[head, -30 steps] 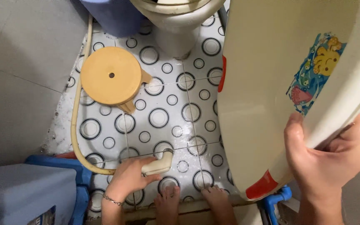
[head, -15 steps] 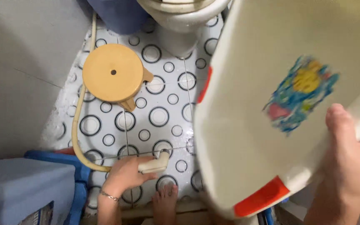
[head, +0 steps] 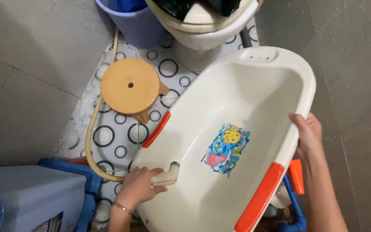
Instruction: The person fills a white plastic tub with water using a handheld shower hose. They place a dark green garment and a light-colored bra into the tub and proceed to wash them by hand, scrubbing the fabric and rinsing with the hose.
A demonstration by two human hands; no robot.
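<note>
Left hand [head: 137,188] grips a spray nozzle [head: 165,177] over the white tub [head: 237,99]; right hand [head: 309,136] clasps its rim, round stool [head: 129,86] and toilet [head: 202,30] crowding close

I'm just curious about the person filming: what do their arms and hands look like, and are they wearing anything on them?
Both forearms are bare, with no sleeves in view and no gloves. The left hand has a thin beaded bracelet around the wrist. The right hand shows no ring, watch or bracelet. The fingers of both hands are uncovered.
</note>
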